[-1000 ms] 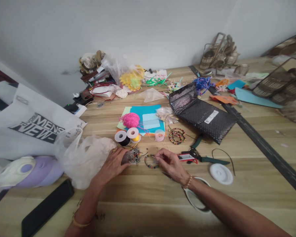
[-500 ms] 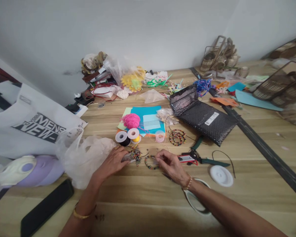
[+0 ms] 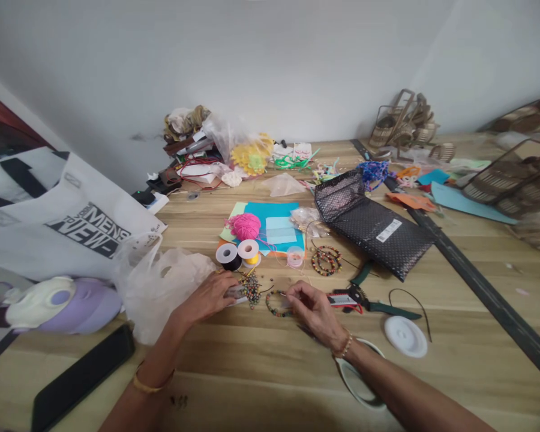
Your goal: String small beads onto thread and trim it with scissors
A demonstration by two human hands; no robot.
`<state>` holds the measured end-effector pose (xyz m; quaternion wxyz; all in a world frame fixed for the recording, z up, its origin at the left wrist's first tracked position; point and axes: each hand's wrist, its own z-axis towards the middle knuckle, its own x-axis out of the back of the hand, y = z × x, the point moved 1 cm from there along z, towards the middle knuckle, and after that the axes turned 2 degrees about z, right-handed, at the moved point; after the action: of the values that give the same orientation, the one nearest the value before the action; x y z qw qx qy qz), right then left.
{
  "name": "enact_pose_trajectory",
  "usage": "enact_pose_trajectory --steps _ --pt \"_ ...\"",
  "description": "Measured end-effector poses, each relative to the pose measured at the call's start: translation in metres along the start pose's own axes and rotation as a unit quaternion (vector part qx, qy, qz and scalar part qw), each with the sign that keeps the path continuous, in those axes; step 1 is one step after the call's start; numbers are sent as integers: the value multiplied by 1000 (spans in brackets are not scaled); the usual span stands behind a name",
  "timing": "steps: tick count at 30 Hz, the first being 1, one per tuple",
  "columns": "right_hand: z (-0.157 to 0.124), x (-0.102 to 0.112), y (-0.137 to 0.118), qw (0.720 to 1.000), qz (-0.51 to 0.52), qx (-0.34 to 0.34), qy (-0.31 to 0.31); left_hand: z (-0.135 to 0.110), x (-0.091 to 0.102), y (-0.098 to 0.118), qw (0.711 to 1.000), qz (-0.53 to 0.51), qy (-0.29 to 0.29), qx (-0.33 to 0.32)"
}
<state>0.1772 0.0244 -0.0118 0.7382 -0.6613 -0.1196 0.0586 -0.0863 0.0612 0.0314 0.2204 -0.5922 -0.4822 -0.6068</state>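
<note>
Beads (image 3: 252, 291) lie beside our left hand (image 3: 207, 297), its grip on the packet (image 3: 234, 292) unclear; our right hand (image 3: 312, 309) seemingly pinches the beaded strand (image 3: 275, 312): stringing, likely; another bead needs steadiness.

The bead string (image 3: 275, 312) has small round beads in many colours. It curves like part of a ring, flat on the worktop (image 3: 234, 366). The loose beads (image 3: 252, 294), just as mixed in colour, sit in a heap to its left. A little see-through bag (image 3: 236, 292), partly hidden, touches the heap.
</note>
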Motion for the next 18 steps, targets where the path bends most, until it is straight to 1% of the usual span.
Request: enact_pose_trajectory --steps 3,6,9,11,18 --pt "0 0 0 1000 6 0 2 -2 -3 7 999 1 32 5" --pt "0 -1 -1 1000 8 -2 2 -4 -6 18 998 -10 68 -7" --pt "0 -1 -1 1000 11 -4 3 -6 -8 30 993 -17 111 -38" --pt "0 -1 0 1000 14 -7 1 -7 -10 36 991 -8 121 -59" --pt "-1 -1 4 1000 13 -10 4 -2 -24 39 983 11 160 -85"
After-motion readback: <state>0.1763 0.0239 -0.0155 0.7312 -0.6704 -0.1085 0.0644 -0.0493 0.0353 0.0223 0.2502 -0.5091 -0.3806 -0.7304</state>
